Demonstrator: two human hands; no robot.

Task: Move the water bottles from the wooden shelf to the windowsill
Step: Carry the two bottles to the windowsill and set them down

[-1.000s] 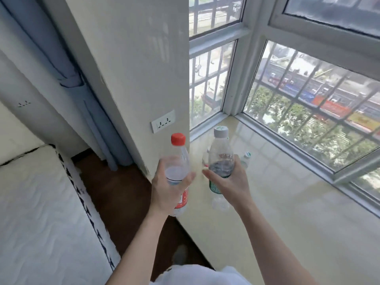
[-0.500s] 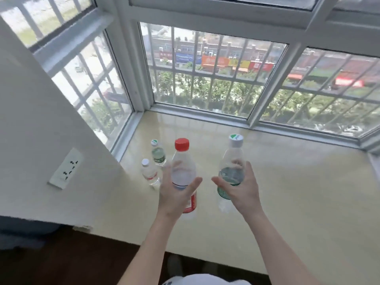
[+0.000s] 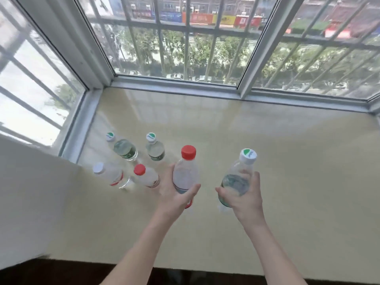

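My left hand [image 3: 177, 196] grips a clear bottle with a red cap [image 3: 186, 169], held over the beige windowsill [image 3: 287, 161]. In my right hand [image 3: 243, 197] is a second bottle with a white-and-green cap and green label [image 3: 239, 173]. Several bottles stand on the sill to the left: two green-labelled ones [image 3: 124, 149] [image 3: 155, 149] at the back, a white-capped one [image 3: 109, 174] and a red-capped one [image 3: 146, 176] in front. The wooden shelf is out of view.
Window frames and barred glass [image 3: 185, 50] close the sill at the back and left. A white wall [image 3: 30, 192] stands at the left. The sill's front edge [image 3: 185, 268] drops to dark floor below.
The view has swung further onto the sill and closer. Both hands have carried their bottles forward over it, near the standing group, of which more bottles now show.
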